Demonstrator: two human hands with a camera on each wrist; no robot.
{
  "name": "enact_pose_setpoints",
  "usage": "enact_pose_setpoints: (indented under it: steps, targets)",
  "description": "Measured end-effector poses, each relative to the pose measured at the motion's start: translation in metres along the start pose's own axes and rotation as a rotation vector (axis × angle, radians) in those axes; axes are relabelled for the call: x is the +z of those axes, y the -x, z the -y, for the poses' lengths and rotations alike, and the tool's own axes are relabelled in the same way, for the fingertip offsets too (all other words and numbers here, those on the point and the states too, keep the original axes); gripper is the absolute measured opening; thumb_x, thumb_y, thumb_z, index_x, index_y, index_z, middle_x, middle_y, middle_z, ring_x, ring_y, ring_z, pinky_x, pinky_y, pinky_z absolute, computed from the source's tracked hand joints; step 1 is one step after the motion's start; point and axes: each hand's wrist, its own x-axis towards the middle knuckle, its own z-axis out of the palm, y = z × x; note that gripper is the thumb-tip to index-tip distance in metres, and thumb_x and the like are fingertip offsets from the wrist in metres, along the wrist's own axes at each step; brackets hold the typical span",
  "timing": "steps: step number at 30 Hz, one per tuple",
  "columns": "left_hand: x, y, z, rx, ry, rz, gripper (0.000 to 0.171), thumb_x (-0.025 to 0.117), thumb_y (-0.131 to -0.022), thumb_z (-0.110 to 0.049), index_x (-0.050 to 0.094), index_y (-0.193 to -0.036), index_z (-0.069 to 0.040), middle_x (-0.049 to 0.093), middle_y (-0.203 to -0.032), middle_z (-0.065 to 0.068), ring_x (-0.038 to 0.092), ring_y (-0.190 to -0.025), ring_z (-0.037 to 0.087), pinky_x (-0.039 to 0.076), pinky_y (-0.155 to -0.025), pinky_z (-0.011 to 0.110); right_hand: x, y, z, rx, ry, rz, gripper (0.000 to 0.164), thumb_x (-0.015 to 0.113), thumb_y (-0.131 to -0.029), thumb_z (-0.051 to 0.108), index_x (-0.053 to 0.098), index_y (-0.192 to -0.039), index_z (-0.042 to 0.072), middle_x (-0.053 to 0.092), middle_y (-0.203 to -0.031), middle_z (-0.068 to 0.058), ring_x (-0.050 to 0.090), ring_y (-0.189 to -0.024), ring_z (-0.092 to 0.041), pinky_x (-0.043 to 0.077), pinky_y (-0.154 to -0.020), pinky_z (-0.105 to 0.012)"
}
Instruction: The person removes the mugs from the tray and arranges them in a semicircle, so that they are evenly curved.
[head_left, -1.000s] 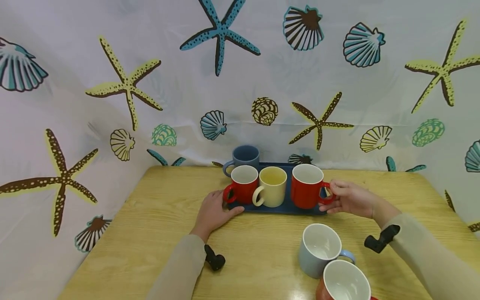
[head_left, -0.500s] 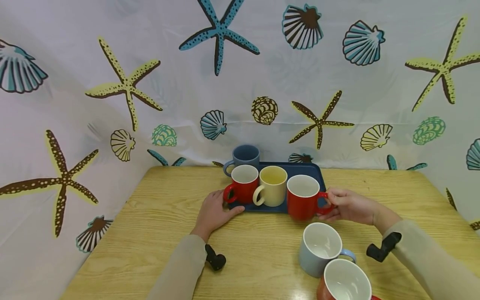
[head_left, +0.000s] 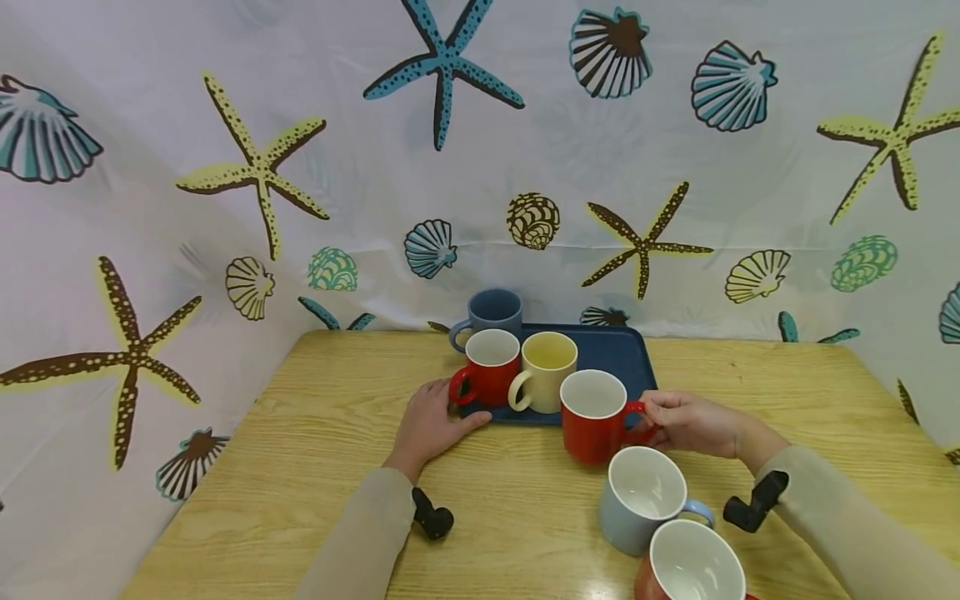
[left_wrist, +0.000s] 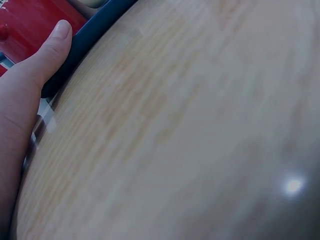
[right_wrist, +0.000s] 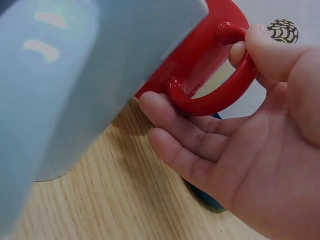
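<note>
My right hand (head_left: pixel 693 425) pinches the handle of a red mug (head_left: pixel 588 433) with a white inside; in the right wrist view, thumb and index finger hold the red handle (right_wrist: pixel 220 100). That mug is just in front of the blue tray (head_left: pixel 615 350), near a light blue mug (head_left: pixel 626 521). My left hand (head_left: pixel 431 429) holds the tray's front left corner, its thumb (left_wrist: pixel 57 42) along the rim in the left wrist view; its other fingers are partly hidden. On the tray stand a smaller red mug (head_left: pixel 495 379), a cream mug (head_left: pixel 547 383) and a blue mug (head_left: pixel 498 312).
Another red mug (head_left: pixel 693 558) stands at the front right, behind it the light blue one, close together. The wooden table (head_left: pixel 300 467) ends at a white cloth (head_left: pixel 360 192) printed with starfish and shells, hanging behind and at both sides.
My right hand has brought the red mug from the tray's right side forward and to the left, past the front rim. My left hand has stayed at the tray's corner.
</note>
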Motion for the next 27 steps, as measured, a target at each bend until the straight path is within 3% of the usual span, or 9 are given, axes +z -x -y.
enact_pose_setpoints:
  steps: [5,12,18,27]
  targets:
    - [0.001,-0.001,-0.001,-0.003,-0.001,-0.002,0.089,0.055,-0.071,-0.076,0.049,-0.133,-0.014,0.056,-0.126,0.007,0.044,-0.12,0.03,0.031,-0.102,0.048,0.004,-0.003,-0.002,-0.023,-0.005,0.043,0.024,0.032,-0.102,0.018,0.054,-0.093,0.013,0.051,-0.09,-0.005,0.052,-0.087,-0.019,0.044,-0.081,-0.035]
    - [0.001,-0.001,0.0,-0.004,0.001,-0.003,0.088,0.054,-0.07,-0.076,0.049,-0.133,-0.014,0.056,-0.126,0.007,0.044,-0.12,0.03,0.03,-0.103,0.048,0.006,-0.005,-0.006,-0.033,0.025,0.103,0.026,0.03,-0.103,0.016,0.053,-0.092,0.013,0.057,-0.098,-0.005,0.052,-0.102,-0.022,0.042,-0.089,-0.04]
    - [0.002,-0.001,0.001,-0.016,0.001,0.005,0.09,0.053,-0.07,-0.078,0.049,-0.134,-0.014,0.055,-0.127,0.006,0.044,-0.121,0.029,0.031,-0.103,0.049,0.006,-0.007,-0.011,-0.047,0.013,0.137,0.027,0.028,-0.102,0.013,0.054,-0.095,0.011,0.054,-0.094,-0.002,0.049,-0.094,-0.017,0.041,-0.086,-0.038]
    - [0.002,-0.001,0.001,-0.024,-0.004,0.013,0.089,0.054,-0.07,-0.077,0.049,-0.133,-0.015,0.056,-0.127,0.006,0.044,-0.12,0.029,0.03,-0.103,0.049,0.007,-0.007,-0.014,-0.049,-0.002,0.154,0.028,0.029,-0.101,0.013,0.055,-0.09,0.017,0.053,-0.088,0.005,0.049,-0.091,-0.012,0.041,-0.083,-0.036]
